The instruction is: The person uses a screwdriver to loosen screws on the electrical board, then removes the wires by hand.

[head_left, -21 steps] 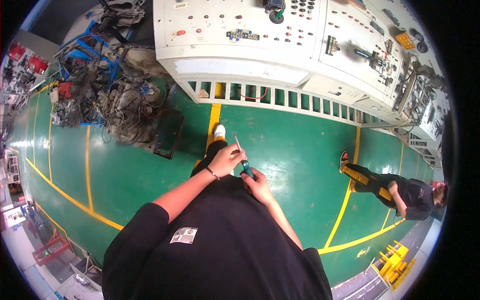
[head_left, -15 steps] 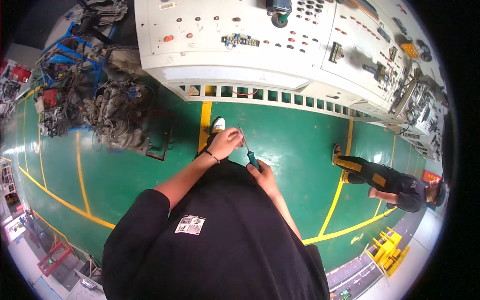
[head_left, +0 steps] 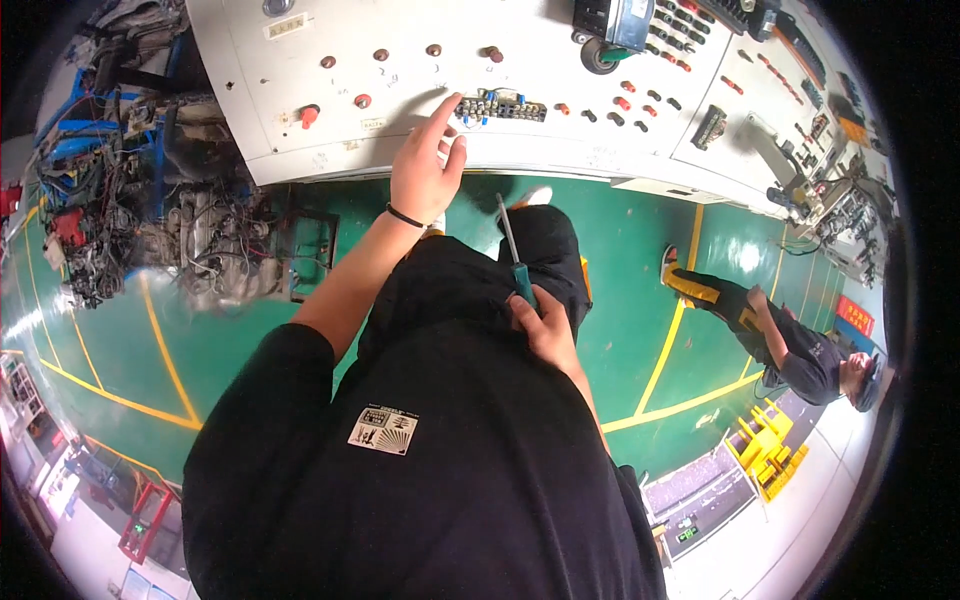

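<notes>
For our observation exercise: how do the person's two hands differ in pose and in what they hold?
The left hand reaches forward with fingers spread to the white control panel, near a terminal strip with blue wires, and holds nothing. The right hand stays close to the body, closed on a green-handled screwdriver pointing forward. Both are bare.

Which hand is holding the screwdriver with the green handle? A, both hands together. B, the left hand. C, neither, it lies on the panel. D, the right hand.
D: the right hand grips the screwdriver near the waist, while the left hand reaches empty toward the terminal strip.
</notes>
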The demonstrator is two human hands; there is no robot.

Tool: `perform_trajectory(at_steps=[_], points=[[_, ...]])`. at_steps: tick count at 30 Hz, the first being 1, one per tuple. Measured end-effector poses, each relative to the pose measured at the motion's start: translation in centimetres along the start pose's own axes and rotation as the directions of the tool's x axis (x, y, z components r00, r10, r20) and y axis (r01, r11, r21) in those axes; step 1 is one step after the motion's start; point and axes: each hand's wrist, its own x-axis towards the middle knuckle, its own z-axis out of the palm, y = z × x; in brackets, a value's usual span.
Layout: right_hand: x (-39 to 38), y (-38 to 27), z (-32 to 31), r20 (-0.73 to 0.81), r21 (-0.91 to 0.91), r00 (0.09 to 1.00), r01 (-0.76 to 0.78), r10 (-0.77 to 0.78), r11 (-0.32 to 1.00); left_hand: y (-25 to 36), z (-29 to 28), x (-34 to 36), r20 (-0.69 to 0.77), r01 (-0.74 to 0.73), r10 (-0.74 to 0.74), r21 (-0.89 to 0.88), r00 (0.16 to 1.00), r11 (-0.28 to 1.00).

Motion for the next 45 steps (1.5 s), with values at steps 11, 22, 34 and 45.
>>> perform_trajectory(at_steps=[11, 22, 34, 45], points=[[1.4, -4.2, -0.7, 0.009, 0.008, 1.000, -0.016, 0.016, 1.000, -1.7, -0.3, 1.0, 0.057, -0.172, 0.166, 0.148, 0.985, 0.974], [3.5, -8.5, 1.1, 0.275, 0.226, 0.961, -0.033, -0.031, 0.974, 0.4, -1.1, -1.4, 0.342, 0.490, -0.358, -0.490, 0.869, 0.721], [5.2, -8.2, 0.8, 0.372, 0.190, 0.928, -0.063, -0.012, 0.980, 2.3, 0.2, -1.0, 0.484, 0.623, -0.394, -0.570, 0.781, 0.535], [5.5, -7.9, -1.1, 0.385, 0.199, 0.923, -0.052, -0.029, 0.979, 1.5, -1.4, 3.8, 0.006, 0.189, -0.193, -0.242, 0.981, 0.952]])
